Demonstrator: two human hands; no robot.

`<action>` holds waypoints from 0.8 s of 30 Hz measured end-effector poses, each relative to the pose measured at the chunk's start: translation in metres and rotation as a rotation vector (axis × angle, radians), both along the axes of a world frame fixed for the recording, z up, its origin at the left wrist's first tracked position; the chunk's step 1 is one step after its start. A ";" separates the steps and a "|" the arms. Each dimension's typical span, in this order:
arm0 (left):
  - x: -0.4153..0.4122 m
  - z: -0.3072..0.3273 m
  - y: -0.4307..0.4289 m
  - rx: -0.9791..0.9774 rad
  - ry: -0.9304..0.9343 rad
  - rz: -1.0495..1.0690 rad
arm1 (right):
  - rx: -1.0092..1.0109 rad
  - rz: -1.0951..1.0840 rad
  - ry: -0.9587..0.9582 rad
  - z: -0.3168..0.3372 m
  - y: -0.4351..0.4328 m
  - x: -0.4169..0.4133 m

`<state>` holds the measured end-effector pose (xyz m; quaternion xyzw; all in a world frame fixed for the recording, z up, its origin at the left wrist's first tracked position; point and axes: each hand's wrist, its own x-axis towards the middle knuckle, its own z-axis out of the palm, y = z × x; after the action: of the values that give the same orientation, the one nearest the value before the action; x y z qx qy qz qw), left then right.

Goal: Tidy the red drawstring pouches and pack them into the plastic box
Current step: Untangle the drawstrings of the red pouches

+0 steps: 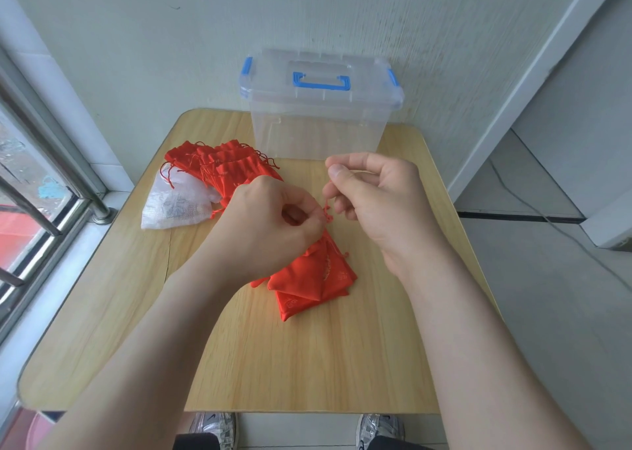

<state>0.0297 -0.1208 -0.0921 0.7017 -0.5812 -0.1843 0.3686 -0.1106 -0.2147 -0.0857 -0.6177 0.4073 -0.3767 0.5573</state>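
Left hand [273, 217] grips the pouch [307, 282] by its neck, body lying toward 6 o'clock. Right hand [372, 193] pinches its drawstring [327, 210] at 12 o'clock.

Smooth red cloth pouch [307, 278] below the hands – clear glossy plastic box [318, 121] beyond, on a matt wood-grain table [273, 364].

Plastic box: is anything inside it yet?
No red shows through the clear walls of the plastic box; it looks empty, lid on. The walls are hazy, and the right hand covers a bit of its bottom edge, so the floor isn't fully visible.
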 end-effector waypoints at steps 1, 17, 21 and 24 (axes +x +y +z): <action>0.000 0.000 0.000 -0.007 0.018 0.020 | 0.014 0.010 -0.025 0.001 0.000 0.000; 0.010 -0.006 -0.008 0.030 0.312 0.133 | -0.559 0.167 0.393 0.001 0.000 -0.003; 0.008 -0.007 -0.009 0.032 0.329 0.127 | -0.646 0.154 0.466 0.000 -0.001 -0.002; 0.008 -0.006 -0.009 0.032 0.405 0.137 | -0.733 0.123 0.479 -0.002 0.001 0.001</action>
<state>0.0377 -0.1303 -0.0979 0.6941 -0.4431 -0.3051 0.4783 -0.1100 -0.2139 -0.0879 -0.8675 0.3272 -0.3086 0.2126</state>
